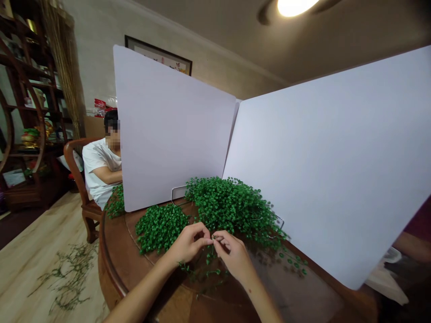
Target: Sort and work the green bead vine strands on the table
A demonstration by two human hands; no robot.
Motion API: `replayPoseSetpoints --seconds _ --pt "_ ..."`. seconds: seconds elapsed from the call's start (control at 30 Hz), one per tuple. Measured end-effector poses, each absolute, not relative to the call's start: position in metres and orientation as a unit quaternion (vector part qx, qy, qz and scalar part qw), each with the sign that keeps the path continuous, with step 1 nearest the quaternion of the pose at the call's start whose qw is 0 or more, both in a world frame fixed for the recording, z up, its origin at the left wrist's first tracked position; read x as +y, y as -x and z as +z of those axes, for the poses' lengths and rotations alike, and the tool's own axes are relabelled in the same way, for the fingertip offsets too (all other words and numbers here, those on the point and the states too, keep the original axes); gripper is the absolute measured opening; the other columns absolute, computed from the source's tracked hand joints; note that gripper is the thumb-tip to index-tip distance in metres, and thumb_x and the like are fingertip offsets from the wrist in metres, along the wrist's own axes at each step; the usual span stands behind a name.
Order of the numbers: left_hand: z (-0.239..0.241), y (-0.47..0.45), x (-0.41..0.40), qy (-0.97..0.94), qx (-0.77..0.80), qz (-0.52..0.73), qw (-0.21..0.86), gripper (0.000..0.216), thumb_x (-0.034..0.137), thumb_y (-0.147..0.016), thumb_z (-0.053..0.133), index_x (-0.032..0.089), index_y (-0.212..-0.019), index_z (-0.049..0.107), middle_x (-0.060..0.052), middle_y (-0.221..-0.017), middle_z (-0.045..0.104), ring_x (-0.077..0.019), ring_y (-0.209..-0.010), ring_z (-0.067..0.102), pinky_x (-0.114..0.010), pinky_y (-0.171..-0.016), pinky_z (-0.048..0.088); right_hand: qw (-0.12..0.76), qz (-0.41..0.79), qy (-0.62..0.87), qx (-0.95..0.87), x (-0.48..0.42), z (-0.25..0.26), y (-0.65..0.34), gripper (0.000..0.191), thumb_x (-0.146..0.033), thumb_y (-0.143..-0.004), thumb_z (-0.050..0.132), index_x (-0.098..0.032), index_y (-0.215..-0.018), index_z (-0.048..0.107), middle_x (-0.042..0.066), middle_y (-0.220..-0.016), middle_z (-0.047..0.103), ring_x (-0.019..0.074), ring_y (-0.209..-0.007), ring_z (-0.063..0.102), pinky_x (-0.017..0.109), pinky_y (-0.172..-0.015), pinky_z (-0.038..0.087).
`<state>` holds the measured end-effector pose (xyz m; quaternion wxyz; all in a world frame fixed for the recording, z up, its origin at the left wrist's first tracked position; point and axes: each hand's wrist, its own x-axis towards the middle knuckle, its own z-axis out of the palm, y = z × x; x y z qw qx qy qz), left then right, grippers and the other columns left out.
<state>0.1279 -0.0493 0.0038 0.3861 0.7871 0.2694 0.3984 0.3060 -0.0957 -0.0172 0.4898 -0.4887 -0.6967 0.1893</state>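
My left hand (193,241) and my right hand (231,251) meet over the table, fingertips pinched close together on a thin green plastic sprig (209,258). Its small green leaves hang below and between my hands. Just beyond them lies a large heap of green artificial foliage (232,204). To the left of my left hand sits a smaller, tighter pile of green pieces (161,226). A few loose sprig ends (292,260) stick out to the right of the heap. The exact grip of my fingertips is too small to make out.
Two white panels (175,134) stand on the round wooden table (116,242) behind the heap, held by wire stands (178,193). A person in a white shirt (101,161) sits at the left. Stem scraps (72,278) lie on the floor. Another person's arm (412,246) shows at right.
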Motion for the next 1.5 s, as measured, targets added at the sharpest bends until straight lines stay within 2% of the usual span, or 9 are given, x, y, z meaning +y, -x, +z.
replayPoseSetpoints --seconds 0.2,0.43,0.6,0.77,0.87,1.0,1.2,1.37,1.5 --pt "0.005 -0.126 -0.053 -0.790 0.245 0.397 0.398 0.026 0.037 -0.085 0.062 0.014 -0.075 0.060 0.000 -0.069 0.053 -0.0123 -0.067 0.047 -0.022 -0.063 0.036 0.494 0.138 0.478 -0.713 -0.100 -0.015 -0.300 0.009 -0.026 -0.083 0.056 -0.021 -0.082 0.064 0.003 -0.072 0.064 0.0149 -0.061 0.060 0.022 -0.056 0.049" --pt "0.010 -0.121 -0.052 -0.762 0.196 0.384 0.483 0.030 0.042 -0.086 0.061 0.013 -0.078 0.057 0.001 -0.068 0.052 -0.0115 -0.062 0.051 -0.022 -0.059 0.039 0.492 0.044 0.470 -0.731 -0.105 -0.019 -0.289 0.016 -0.025 -0.089 0.049 -0.020 -0.094 0.064 0.005 -0.081 0.067 0.0151 -0.067 0.063 0.023 -0.062 0.050" --pt "0.011 -0.122 -0.058 -0.758 0.199 0.408 0.469 0.033 0.046 -0.085 0.061 0.013 -0.077 0.057 0.000 -0.069 0.052 -0.0116 -0.063 0.049 -0.022 -0.060 0.040 0.501 0.015 0.485 -0.717 -0.104 -0.021 -0.284 0.020 -0.028 -0.091 0.047 -0.021 -0.096 0.064 0.006 -0.081 0.068 0.0158 -0.067 0.063 0.023 -0.063 0.050" --pt "0.011 -0.136 -0.081 -0.805 0.159 0.370 0.435 0.028 0.039 -0.087 0.059 0.014 -0.074 0.058 -0.003 -0.073 0.058 -0.0132 -0.068 0.053 -0.023 -0.065 0.041 0.561 0.044 0.537 -0.628 -0.097 -0.013 -0.306 0.024 -0.040 -0.088 0.049 -0.021 -0.081 0.062 0.005 -0.065 0.064 0.0178 -0.059 0.062 0.026 -0.057 0.049" --pt "0.011 -0.136 -0.076 -0.763 0.191 0.454 0.418 0.026 0.039 -0.089 0.056 0.016 -0.077 0.056 -0.004 -0.077 0.058 -0.0149 -0.073 0.055 -0.025 -0.069 0.043 0.571 0.143 0.512 -0.625 -0.100 -0.008 -0.315 0.027 -0.047 -0.088 0.052 -0.021 -0.085 0.060 0.002 -0.062 0.061 0.0148 -0.050 0.058 0.024 -0.050 0.048" --pt "0.006 -0.113 -0.041 -0.677 0.325 0.581 0.315 0.021 0.039 -0.091 0.050 0.019 -0.086 0.051 -0.001 -0.075 0.056 -0.0161 -0.073 0.056 -0.028 -0.073 0.045 0.571 0.252 0.451 -0.638 -0.106 -0.006 -0.309 0.030 -0.050 -0.088 0.054 -0.020 -0.089 0.058 0.000 -0.067 0.060 0.0103 -0.045 0.052 0.023 -0.047 0.045" --pt "-0.012 -0.086 -0.015 -0.688 0.567 0.453 0.022 0.008 0.025 -0.087 0.050 0.020 -0.081 0.053 -0.005 -0.089 0.057 -0.0231 -0.088 0.054 -0.034 -0.079 0.042 0.554 0.299 0.428 -0.648 -0.108 -0.006 -0.309 0.027 -0.045 -0.089 0.055 -0.020 -0.096 0.058 0.001 -0.078 0.061 0.0104 -0.055 0.054 0.022 -0.052 0.045" --pt "-0.015 -0.087 -0.022 -0.699 0.610 0.371 -0.040 0.014 0.023 -0.088 0.048 0.021 -0.081 0.060 -0.006 -0.094 0.058 -0.0251 -0.095 0.053 -0.034 -0.079 0.044 0.547 0.283 0.428 -0.661 -0.108 -0.008 -0.312 0.024 -0.042 -0.089 0.056 -0.020 -0.099 0.060 0.002 -0.080 0.062 0.0129 -0.064 0.058 0.022 -0.058 0.046" --pt "-0.012 -0.090 -0.026 -0.702 0.599 0.382 -0.062 0.016 0.023 -0.089 0.047 0.022 -0.079 0.060 -0.006 -0.092 0.058 -0.0248 -0.095 0.053 -0.033 -0.080 0.043 0.537 0.271 0.439 -0.668 -0.106 -0.010 -0.309 0.024 -0.042 -0.090 0.055 -0.021 -0.100 0.060 0.001 -0.077 0.062 0.0130 -0.061 0.057 0.023 -0.058 0.046"
